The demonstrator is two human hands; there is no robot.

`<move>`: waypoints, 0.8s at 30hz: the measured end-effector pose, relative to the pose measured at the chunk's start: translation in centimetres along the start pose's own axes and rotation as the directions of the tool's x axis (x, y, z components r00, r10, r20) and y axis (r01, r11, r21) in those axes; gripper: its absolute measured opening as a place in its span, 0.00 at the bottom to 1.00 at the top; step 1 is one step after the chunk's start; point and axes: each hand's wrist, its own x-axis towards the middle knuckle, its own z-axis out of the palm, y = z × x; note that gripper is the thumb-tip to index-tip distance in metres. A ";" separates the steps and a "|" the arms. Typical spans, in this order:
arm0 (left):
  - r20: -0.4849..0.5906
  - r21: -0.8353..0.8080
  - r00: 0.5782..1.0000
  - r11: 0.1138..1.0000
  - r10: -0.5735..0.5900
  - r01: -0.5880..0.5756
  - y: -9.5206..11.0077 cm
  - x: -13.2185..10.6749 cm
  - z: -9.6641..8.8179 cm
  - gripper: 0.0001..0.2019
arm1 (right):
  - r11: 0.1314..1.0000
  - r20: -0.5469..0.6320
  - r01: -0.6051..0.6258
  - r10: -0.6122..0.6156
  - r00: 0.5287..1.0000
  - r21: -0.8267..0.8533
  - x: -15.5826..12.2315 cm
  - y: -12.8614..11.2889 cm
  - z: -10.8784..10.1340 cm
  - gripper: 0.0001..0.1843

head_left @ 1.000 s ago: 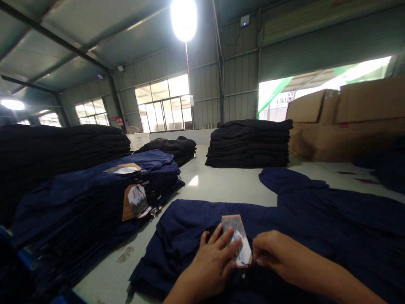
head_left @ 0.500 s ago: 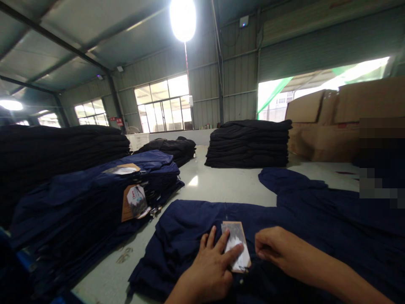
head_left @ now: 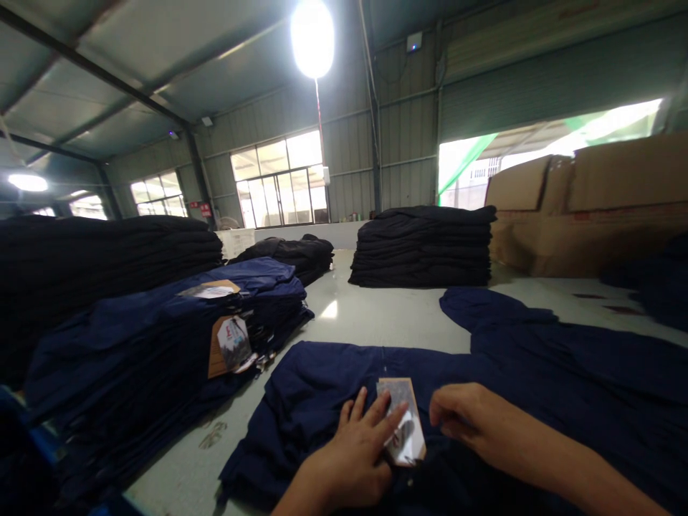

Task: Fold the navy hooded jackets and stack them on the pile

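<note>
A navy garment (head_left: 333,387) lies spread on the pale table (head_left: 376,315) in front of me. A cardboard hang tag (head_left: 403,423) with a glossy print rests on it. My left hand (head_left: 355,451) lies flat with fingers stretched out, the fingertips pressing the tag's left side. My right hand (head_left: 467,419) is just right of the tag, its fingers curled together near the tag's edge; whether it pinches anything is hidden.
A stack of folded navy garments (head_left: 177,322) with hang tags (head_left: 228,344) stands at the left. Black stacks stand at the far left (head_left: 102,258) and at the back centre (head_left: 424,247). Cardboard boxes (head_left: 591,208) line the right. More navy cloth (head_left: 580,365) lies at the right.
The tag has been laid flatter onto the garment under my left fingers. My right hand has drawn slightly away from the tag's lower edge.
</note>
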 end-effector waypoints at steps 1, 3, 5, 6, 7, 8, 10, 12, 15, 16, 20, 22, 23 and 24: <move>0.005 -0.002 1.000 1.000 -0.008 0.008 0.1 -0.3 -0.3 0.42 | 1.000 -0.003 0.000 0.000 1.000 -0.006 0.1 -0.1 0.0 0.12; -0.006 0.027 0.999 0.999 -0.039 0.039 0.4 -0.9 -0.9 0.39 | 1.000 -0.064 0.007 -0.008 0.998 -0.021 0.3 -0.2 0.3 0.14; -0.062 0.083 0.994 0.992 -0.095 0.100 0.5 -1.6 -1.3 0.35 | 0.999 -0.190 0.015 -0.023 0.981 -0.047 0.6 -0.4 1.3 0.21; -0.104 0.110 0.987 0.985 -0.125 0.136 0.5 -1.8 -1.4 0.32 | 0.998 -0.241 0.017 -0.033 0.970 -0.066 0.7 -0.5 2.0 0.25; -0.143 0.130 0.977 0.976 -0.158 0.177 0.5 -2.0 -1.5 0.31 | 0.996 -0.263 0.015 -0.038 0.964 -0.086 0.9 -0.6 2.8 0.28; -0.168 0.140 0.966 0.965 -0.199 0.223 0.4 -2.1 -1.5 0.31 | 0.995 -0.250 0.005 -0.031 0.968 -0.104 1.0 -0.7 3.7 0.29; -0.172 0.135 0.940 0.938 -0.295 0.319 0.2 -2.1 -1.2 0.36 | 0.991 -0.149 -0.043 0.023 0.989 -0.130 1.1 -0.9 5.3 0.31; -0.147 0.106 0.899 0.897 -0.413 0.430 -0.2 -2.2 -0.8 0.44 | 0.982 -0.058 -0.112 0.104 0.993 -0.150 1.1 -1.0 6.5 0.33; -0.091 0.039 0.830 0.831 -0.550 0.554 -1.0 -2.8 -0.3 0.50 | 0.967 0.045 -0.172 0.183 0.982 -0.186 0.9 -1.0 7.1 0.37; -0.064 0.024 0.822 0.822 -0.566 0.569 -1.2 -3.0 -0.2 0.50 | 0.963 0.089 -0.183 0.203 0.975 -0.200 0.9 -1.1 7.0 0.37; -0.063 0.046 0.867 0.866 -0.495 0.498 -1.4 -3.6 -0.5 0.45 | 0.953 0.219 -0.213 0.260 0.940 -0.216 0.8 -1.3 6.0 0.36; -0.140 0.075 0.902 0.904 -0.409 0.422 -1.3 -3.4 -0.9 0.36 | 0.956 0.193 -0.216 0.255 0.948 -0.201 1.0 -1.2 5.6 0.33; -0.180 0.087 0.916 0.922 -0.358 0.377 -1.2 -3.2 -1.0 0.31 | 0.952 0.162 -0.228 0.262 0.951 -0.202 1.1 -1.0 5.5 0.32; -0.211 0.098 0.928 0.937 -0.309 0.334 -1.2 -2.9 -1.0 0.28 | 0.945 0.121 -0.247 0.276 0.953 -0.213 1.2 -0.8 5.4 0.30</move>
